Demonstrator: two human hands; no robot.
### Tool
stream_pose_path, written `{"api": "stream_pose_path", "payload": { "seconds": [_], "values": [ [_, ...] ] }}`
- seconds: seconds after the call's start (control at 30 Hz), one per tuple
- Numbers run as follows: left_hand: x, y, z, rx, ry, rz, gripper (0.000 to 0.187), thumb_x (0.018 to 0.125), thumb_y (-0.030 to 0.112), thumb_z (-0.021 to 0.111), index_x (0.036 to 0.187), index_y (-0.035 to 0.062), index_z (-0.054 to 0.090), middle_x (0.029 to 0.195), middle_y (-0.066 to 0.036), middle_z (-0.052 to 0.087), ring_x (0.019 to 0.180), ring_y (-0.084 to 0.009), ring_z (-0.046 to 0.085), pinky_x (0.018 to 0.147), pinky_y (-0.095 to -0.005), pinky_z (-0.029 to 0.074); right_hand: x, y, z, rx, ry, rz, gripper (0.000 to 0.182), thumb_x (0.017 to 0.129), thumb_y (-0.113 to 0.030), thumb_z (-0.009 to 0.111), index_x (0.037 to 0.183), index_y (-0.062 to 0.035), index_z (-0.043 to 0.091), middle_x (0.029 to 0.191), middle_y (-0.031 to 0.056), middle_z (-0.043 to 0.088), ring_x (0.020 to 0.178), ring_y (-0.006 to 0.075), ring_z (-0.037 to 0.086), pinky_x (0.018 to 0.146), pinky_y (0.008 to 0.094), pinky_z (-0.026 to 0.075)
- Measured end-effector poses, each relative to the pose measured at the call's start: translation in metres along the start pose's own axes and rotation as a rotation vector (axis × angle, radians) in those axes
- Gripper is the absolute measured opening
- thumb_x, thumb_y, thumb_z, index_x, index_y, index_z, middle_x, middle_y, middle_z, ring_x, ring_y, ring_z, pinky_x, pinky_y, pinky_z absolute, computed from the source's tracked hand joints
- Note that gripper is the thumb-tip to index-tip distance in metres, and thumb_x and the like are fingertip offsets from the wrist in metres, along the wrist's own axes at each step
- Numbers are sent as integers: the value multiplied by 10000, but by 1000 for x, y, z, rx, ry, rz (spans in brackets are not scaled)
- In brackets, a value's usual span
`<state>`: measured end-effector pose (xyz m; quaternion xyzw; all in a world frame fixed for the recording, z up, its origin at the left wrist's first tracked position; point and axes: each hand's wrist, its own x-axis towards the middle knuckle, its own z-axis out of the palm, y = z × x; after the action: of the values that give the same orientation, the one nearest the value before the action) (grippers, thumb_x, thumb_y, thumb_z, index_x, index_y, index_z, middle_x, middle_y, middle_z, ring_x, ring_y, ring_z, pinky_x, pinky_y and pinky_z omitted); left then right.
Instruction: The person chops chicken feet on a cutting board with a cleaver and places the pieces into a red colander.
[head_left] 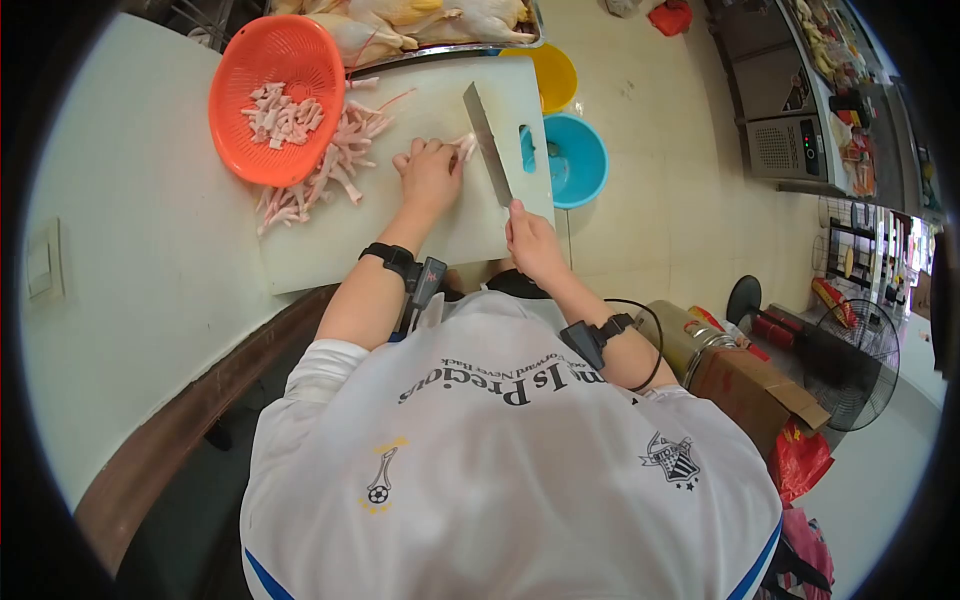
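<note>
My right hand (pixel 531 238) grips the handle of a cleaver (pixel 488 143), whose blade lies across the white cutting board (pixel 440 240). My left hand (pixel 430 172) presses down on a pale chicken foot (pixel 464 146) right beside the blade. A pile of whole chicken feet (pixel 335 165) lies on the board to the left of that hand. An orange basket (pixel 280 60) at the board's far left corner holds cut pieces (pixel 284 116).
A metal tray of whole chickens (pixel 420 22) stands behind the board. A yellow bowl (pixel 556 72) and a blue bowl (pixel 575 160) sit on the floor to the right. A fan (pixel 858 365), a cardboard box (pixel 755 392) and a steel counter (pixel 800 110) stand further right.
</note>
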<state>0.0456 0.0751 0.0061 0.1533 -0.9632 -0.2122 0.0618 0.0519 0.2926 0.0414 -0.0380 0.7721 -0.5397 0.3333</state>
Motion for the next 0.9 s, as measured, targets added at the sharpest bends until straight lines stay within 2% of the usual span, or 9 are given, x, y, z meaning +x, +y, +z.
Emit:
{"api": "stream_pose_path", "payload": {
  "seconds": [0.23,0.3,0.37,0.47,0.6,0.67,0.73,0.8,0.9],
  "values": [
    [-30,-12,-23,-21,105,49,174,823,241,733,969,145,733,1094,-19,641,1111,-246,536,913,-470,335,32,-3,28,-126,95,-119,650,1095,-473,361,658,-31,553,564,75,531,550,190,521,572,355,433],
    [-42,-26,-29,-46,167,35,185,826,232,727,986,140,721,1102,-37,628,1099,-260,536,912,-455,348,48,-15,34,-252,191,-368,658,1099,-460,339,670,-15,567,567,118,540,551,245,536,583,391,448],
    [-56,-37,-30,-39,112,-43,226,821,201,725,1019,109,666,1069,-63,624,1075,-288,557,897,-454,381,56,-79,30,-215,209,-453,639,1096,-446,362,706,15,572,580,148,553,553,230,561,576,415,457],
    [-68,-50,-17,-88,131,-53,273,824,179,717,1055,78,614,1037,-92,617,1012,-313,584,866,-465,416,66,-168,19,-41,249,-652,647,1096,-471,342,683,-26,567,555,113,540,524,208,542,529,384,430],
    [-73,-51,-13,-153,160,-64,285,831,167,706,1069,57,595,1020,-113,615,969,-322,598,842,-471,439,56,-203,13,100,236,-793,650,1092,-492,334,679,-41,552,542,89,524,519,175,528,514,343,413],
    [-74,-48,-17,-176,226,-62,281,828,149,699,1067,52,588,1015,-119,616,964,-325,603,827,-469,451,48,-161,28,-73,304,-709,645,1088,-481,345,712,-19,594,587,159,593,543,292,603,549,413,455],
    [-72,-48,-25,-177,271,-66,282,822,151,700,1061,52,588,1018,-122,616,974,-328,602,831,-468,452,69,-56,53,-370,347,-534,655,1082,-464,350,796,31,668,710,266,665,669,465,661,646,518,498],
    [-66,-45,-25,-178,312,-60,282,817,153,701,1055,52,587,1021,-125,616,983,-331,601,834,-466,452,50,-30,54,-523,183,-164,705,1072,-489,340,872,81,704,828,345,666,844,557,642,787,573,502],
    [-68,-29,-20,-207,284,1,283,812,167,701,1060,72,604,1023,-119,615,1022,-322,589,840,-469,445,58,-39,49,-419,107,-7,768,1063,-536,315,855,84,718,834,357,663,865,544,659,813,559,516]
  ]
}}
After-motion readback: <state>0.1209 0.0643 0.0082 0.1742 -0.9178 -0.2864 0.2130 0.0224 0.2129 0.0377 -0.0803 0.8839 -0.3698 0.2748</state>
